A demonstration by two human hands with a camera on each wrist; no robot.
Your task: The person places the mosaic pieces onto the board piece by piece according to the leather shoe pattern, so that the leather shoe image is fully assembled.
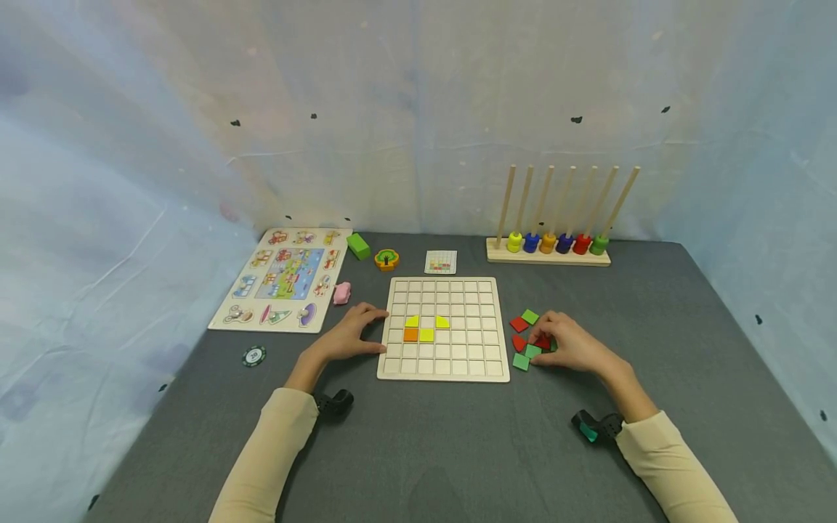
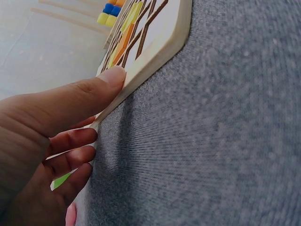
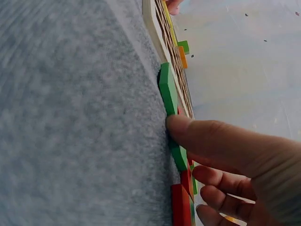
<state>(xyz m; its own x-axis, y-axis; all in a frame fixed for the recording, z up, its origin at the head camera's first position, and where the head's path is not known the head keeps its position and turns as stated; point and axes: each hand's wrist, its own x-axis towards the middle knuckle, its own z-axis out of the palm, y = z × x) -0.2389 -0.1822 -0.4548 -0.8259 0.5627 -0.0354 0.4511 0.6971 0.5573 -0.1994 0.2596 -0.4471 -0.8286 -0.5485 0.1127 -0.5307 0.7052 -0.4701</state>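
A square wooden grid board lies in the middle of the table, with several yellow tiles and one orange tile in its cells. My left hand is at the board's left edge, thumb and fingers spread and the thumb touching its rim. To the right of the board, my right hand is over a loose group of red and green tiles. In the right wrist view its thumb touches a green tile or the one beside it; red tiles lie under the fingers. The index fingertip is hidden there.
A small pattern card lies behind the board. Back right stands a peg rack with coloured beads. At the left are a picture puzzle, a green block, a tree piece, a pink figure and a poker chip.
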